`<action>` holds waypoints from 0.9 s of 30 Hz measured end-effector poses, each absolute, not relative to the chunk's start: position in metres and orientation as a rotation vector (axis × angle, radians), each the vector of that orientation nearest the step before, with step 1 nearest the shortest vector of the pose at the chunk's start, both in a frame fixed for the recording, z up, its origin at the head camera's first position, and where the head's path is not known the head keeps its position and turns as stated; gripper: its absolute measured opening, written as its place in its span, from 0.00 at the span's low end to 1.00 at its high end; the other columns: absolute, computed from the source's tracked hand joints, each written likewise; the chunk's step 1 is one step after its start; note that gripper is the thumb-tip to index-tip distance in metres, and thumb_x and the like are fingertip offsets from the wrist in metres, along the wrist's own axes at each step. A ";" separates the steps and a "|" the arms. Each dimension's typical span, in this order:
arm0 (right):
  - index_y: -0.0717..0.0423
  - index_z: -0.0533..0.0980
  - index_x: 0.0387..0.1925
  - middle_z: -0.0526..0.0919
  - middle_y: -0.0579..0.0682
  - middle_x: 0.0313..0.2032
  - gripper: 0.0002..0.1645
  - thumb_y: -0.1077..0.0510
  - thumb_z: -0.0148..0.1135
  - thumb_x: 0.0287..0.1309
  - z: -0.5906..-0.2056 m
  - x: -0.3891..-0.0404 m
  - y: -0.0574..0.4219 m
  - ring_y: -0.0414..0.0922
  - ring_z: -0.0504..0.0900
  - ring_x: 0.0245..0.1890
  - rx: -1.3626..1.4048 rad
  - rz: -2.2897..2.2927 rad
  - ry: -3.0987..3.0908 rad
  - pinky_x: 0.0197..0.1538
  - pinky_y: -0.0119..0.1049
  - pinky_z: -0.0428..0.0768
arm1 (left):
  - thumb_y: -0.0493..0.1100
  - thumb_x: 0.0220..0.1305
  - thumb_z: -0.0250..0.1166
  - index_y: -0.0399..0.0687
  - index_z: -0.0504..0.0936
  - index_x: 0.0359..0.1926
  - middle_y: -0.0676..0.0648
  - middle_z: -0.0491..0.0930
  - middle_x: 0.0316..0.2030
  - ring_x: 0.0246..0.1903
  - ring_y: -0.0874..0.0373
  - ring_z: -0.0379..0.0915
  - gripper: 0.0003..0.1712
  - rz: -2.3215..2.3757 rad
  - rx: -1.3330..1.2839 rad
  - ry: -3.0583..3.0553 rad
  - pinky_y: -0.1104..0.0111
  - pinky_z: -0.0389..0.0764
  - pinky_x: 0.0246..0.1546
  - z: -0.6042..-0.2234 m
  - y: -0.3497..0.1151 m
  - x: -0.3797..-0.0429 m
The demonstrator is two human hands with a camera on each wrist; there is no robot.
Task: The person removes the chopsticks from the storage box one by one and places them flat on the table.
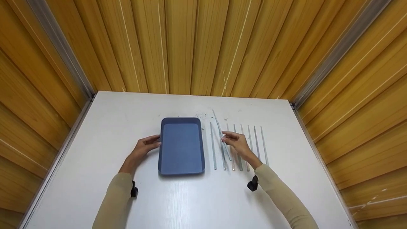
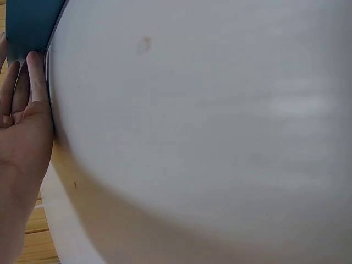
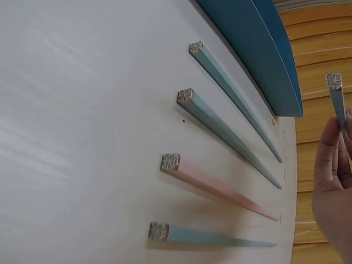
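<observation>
My right hand (image 1: 240, 144) pinches a pale blue chopstick (image 1: 217, 122) between thumb and fingers, raised above the table and slanting. Its square silver-patterned end shows in the right wrist view. Under and beside this hand, several pastel chopsticks lie roughly parallel, among them a light blue one (image 1: 213, 146) nearest the tray and a pink one (image 3: 220, 188). A blue rectangular tray (image 1: 182, 146) with low walls sits left of them, with nothing in it. At the tray's left wall is my left hand (image 1: 143, 149), its extended fingers (image 2: 37, 77) touching the outside.
The white table (image 1: 178, 200) carries the tray and chopsticks. A wood-patterned wall (image 1: 181, 47) stands behind it, with similar walls on both sides. Metal posts (image 1: 60, 41) mark the corners. Small dark marks dot the tabletop behind the tray.
</observation>
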State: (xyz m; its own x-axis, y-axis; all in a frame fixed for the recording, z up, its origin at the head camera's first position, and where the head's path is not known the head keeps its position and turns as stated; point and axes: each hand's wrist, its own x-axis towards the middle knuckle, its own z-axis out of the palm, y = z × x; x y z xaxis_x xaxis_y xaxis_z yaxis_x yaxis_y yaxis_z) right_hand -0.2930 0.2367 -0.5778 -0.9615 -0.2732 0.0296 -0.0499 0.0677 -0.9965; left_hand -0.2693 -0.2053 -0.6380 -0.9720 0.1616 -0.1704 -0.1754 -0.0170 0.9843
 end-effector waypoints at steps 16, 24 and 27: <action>0.76 0.76 0.58 0.90 0.40 0.36 0.23 0.67 0.66 0.65 -0.582 -0.286 0.309 0.34 0.88 0.38 -0.140 -2.079 2.262 0.46 0.28 0.87 | 0.39 0.65 0.72 0.36 0.72 0.70 0.34 0.72 0.70 0.57 0.65 0.79 0.35 2.089 -0.069 2.020 0.75 0.81 0.57 -0.636 -0.204 -0.269; 0.78 0.74 0.59 0.90 0.39 0.37 0.24 0.67 0.66 0.65 -0.589 -0.285 0.352 0.33 0.88 0.38 -0.042 -2.128 2.302 0.46 0.27 0.86 | 0.40 0.65 0.72 0.36 0.72 0.71 0.35 0.72 0.69 0.57 0.66 0.79 0.35 2.084 -0.073 2.017 0.75 0.81 0.58 -0.637 -0.204 -0.269; 0.78 0.73 0.60 0.90 0.38 0.36 0.26 0.67 0.66 0.65 -0.591 -0.284 0.367 0.33 0.88 0.38 0.014 -2.124 2.326 0.46 0.27 0.87 | 0.39 0.65 0.72 0.36 0.72 0.71 0.35 0.73 0.69 0.59 0.63 0.78 0.35 2.081 -0.068 2.021 0.74 0.81 0.58 -0.637 -0.203 -0.269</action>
State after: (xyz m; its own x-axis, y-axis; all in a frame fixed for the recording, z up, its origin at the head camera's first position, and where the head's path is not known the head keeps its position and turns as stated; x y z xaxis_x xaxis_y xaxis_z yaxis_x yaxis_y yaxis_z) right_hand -0.2838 0.3675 -0.5905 -0.9999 0.0118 0.0001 0.0010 0.0904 -0.9959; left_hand -0.2695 -0.2032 -0.6371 -0.9703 0.1384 -0.1986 -0.2025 -0.0146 0.9792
